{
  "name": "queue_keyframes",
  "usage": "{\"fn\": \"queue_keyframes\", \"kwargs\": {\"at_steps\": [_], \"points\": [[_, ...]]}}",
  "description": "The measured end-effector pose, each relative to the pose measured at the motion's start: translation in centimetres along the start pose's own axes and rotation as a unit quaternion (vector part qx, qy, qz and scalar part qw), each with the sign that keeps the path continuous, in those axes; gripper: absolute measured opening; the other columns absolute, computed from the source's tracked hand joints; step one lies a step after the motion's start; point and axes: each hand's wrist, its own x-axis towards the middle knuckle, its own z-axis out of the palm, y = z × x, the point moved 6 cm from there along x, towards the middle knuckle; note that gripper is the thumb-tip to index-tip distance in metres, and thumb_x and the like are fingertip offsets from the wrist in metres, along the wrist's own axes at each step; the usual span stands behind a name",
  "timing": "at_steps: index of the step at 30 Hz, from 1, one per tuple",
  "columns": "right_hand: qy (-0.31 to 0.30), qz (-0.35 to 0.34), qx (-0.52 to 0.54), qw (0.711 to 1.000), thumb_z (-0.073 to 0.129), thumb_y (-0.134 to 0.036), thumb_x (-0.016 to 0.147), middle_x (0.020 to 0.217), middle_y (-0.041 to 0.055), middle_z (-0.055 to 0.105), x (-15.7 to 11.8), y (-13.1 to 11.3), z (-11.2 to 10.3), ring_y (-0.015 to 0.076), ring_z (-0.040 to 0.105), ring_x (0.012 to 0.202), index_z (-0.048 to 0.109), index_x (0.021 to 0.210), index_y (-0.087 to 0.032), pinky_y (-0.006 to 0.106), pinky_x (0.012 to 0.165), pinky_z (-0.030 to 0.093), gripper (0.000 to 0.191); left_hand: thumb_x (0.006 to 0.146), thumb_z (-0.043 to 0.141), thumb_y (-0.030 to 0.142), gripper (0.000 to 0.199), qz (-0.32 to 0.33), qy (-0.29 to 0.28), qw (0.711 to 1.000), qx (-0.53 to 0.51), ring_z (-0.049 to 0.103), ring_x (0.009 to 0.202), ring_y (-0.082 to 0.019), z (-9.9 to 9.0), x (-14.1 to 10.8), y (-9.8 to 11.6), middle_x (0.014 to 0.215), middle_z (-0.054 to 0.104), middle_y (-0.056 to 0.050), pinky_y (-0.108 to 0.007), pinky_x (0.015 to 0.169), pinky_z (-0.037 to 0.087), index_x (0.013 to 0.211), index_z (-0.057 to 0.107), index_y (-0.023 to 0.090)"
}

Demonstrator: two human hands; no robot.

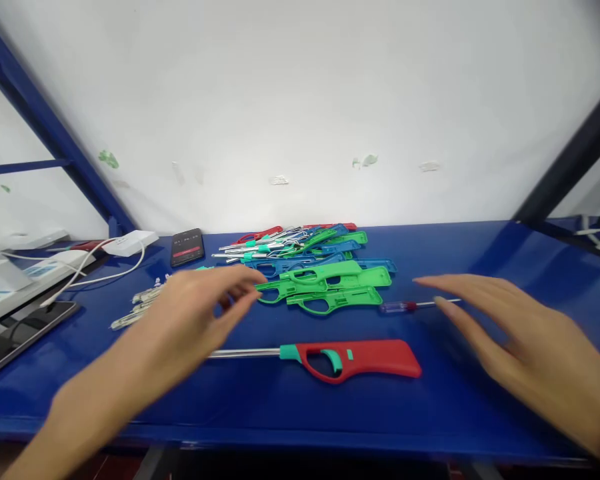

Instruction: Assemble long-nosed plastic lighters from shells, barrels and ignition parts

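Observation:
A red gas lighter (375, 358) with a teal trigger and metal barrel lies flat near the table's front, between my hands. My left hand (200, 313) is over the barrel's far end, fingers curled and a gap between thumb and index. Its fingertips overlap the left end of a green lighter half-shell (300, 283) in view; contact cannot be made out. My right hand (515, 340) is open and holds nothing, thumb and index apart. Just beyond its fingertips lies a screwdriver (400, 307) with a purple, clear handle. Another green half-shell (337, 300) rests at the pile's front.
Behind lie blue half-shells (380, 264), red half-shells (260, 235) and metal barrels (250, 248). Clear parts (135, 310) sit partly behind my left hand. A phone (187, 247), white adapter (130, 243) with cables and dark device (25, 333) are left. Blue posts (55, 113) flank the wall.

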Motion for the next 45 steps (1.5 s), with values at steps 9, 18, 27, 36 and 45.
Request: {"fn": "queue_keyframes", "kwargs": {"at_steps": [9,18,27,36,45], "points": [[-0.037,-0.038,0.021,0.998,0.054,-0.066,0.121,0.136,0.0047,0.090,-0.4,-2.8,1.2,0.0329,0.085,0.123,0.082,0.146,-0.038,0.052,0.106,0.071,0.046,0.113,0.053,-0.002,0.037,0.128,-0.046,0.991,-0.012,0.080,0.096,-0.022,5.0,-1.5,7.5,0.115,0.081,-0.004,-0.032,0.080,0.067,0.118,0.080,0.023],[-0.057,-0.051,0.086,0.993,0.056,-0.072,0.119,0.101,-0.0003,0.092,0.4,-7.2,1.6,0.0210,0.089,0.080,0.083,0.114,-0.034,0.029,0.071,0.071,0.047,0.116,0.062,0.005,0.028,0.078,-0.022,0.997,-0.014,0.081,0.095,-0.019,3.0,-1.2,5.7,0.118,0.079,0.000,-0.028,0.082,0.061,0.122,0.076,0.028],[-0.027,-0.079,0.113,0.990,0.062,-0.046,0.123,0.120,0.0006,0.092,-0.9,-8.5,1.2,0.0201,0.091,0.105,0.084,0.125,-0.035,0.027,0.093,0.073,0.025,0.103,0.048,-0.011,0.046,0.108,-0.070,0.991,-0.041,0.078,0.088,-0.020,4.4,-1.4,8.3,0.112,0.079,-0.004,-0.031,0.076,0.065,0.113,0.079,0.021],[-0.087,-0.069,0.071,0.991,0.055,-0.048,0.124,0.154,0.0055,0.084,-1.7,-7.2,3.0,0.0297,0.082,0.140,0.084,0.120,-0.033,0.045,0.119,0.069,0.033,0.104,0.049,-0.010,0.043,0.140,-0.009,0.990,0.000,0.078,0.089,-0.018,2.9,-1.3,8.1,0.112,0.081,-0.003,-0.027,0.074,0.060,0.115,0.076,0.022],[-0.147,-0.099,0.057,0.982,0.072,-0.052,0.115,0.155,0.0092,0.080,-1.4,-8.9,4.2,0.0349,0.081,0.137,0.066,0.163,-0.040,0.051,0.114,0.069,0.050,0.110,0.050,0.002,0.038,0.137,0.023,0.989,0.041,0.079,0.085,-0.017,1.1,-2.3,9.8,0.108,0.084,-0.001,-0.026,0.071,0.064,0.116,0.078,0.028]]}}
